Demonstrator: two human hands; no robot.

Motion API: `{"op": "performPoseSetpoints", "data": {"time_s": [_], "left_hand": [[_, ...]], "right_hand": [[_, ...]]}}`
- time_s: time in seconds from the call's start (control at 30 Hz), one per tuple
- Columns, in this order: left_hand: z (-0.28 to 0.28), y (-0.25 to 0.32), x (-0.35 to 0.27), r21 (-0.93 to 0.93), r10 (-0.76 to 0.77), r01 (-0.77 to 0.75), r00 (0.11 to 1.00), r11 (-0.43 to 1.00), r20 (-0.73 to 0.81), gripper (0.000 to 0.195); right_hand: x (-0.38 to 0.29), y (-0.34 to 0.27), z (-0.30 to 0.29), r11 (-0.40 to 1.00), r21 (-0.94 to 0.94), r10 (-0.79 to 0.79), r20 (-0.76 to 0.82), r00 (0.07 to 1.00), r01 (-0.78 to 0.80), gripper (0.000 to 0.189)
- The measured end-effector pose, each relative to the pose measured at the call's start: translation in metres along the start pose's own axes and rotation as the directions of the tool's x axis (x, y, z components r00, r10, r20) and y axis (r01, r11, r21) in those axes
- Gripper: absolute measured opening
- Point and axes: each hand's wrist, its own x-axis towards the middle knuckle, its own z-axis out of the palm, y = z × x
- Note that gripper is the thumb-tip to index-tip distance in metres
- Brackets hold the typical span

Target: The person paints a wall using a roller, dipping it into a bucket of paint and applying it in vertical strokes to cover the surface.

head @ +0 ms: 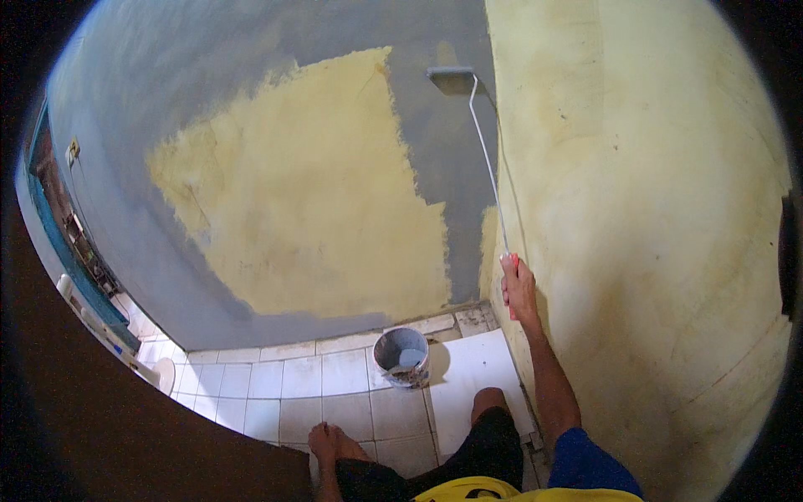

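My right hand [521,290] is closed around the red handle of a paint roller [487,157], its long bent wire frame reaching up along the corner. The roller's sleeve [450,78] is up at the grey-painted part of the wall [433,144], near the corner; whether it touches is hard to tell. A large yellow patch [313,194] lies inside the grey paint. Low beside my legs hangs my left hand [322,442], its fingers too small and dark to make out. On the floor stands a bucket [401,357] with pale grey paint in it.
A yellow wall [627,219] runs close along my right side. White floor tiles [301,376] spread before my feet, with a white board [470,370] lying right of the bucket. At the far left, an opening with a blue-green frame [75,257] adjoins the grey wall. An electrical outlet [73,150] with a cable sits there.
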Motion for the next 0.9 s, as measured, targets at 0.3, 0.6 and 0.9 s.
{"op": "performPoseSetpoints", "data": {"time_s": [0.3,0.6,0.9], "left_hand": [[-0.005,0.012,0.002,-0.007,-0.028,0.027,0.999,1.000,-0.042,0.037],[-0.014,0.012,0.001,0.053,-0.114,0.110,0.991,0.993,0.065,0.037],[0.011,-0.010,-0.002,-0.067,-0.053,0.047,0.995,0.997,-0.080,0.039]], "right_hand": [[-0.112,0.078,0.019,0.959,0.149,0.240,0.028,0.970,-0.242,0.034],[-0.088,-0.004,0.079,0.973,0.219,0.057,0.088,0.994,-0.076,0.032],[-0.089,-0.014,0.107,0.964,0.260,0.022,0.131,0.991,-0.056,0.035]]}}
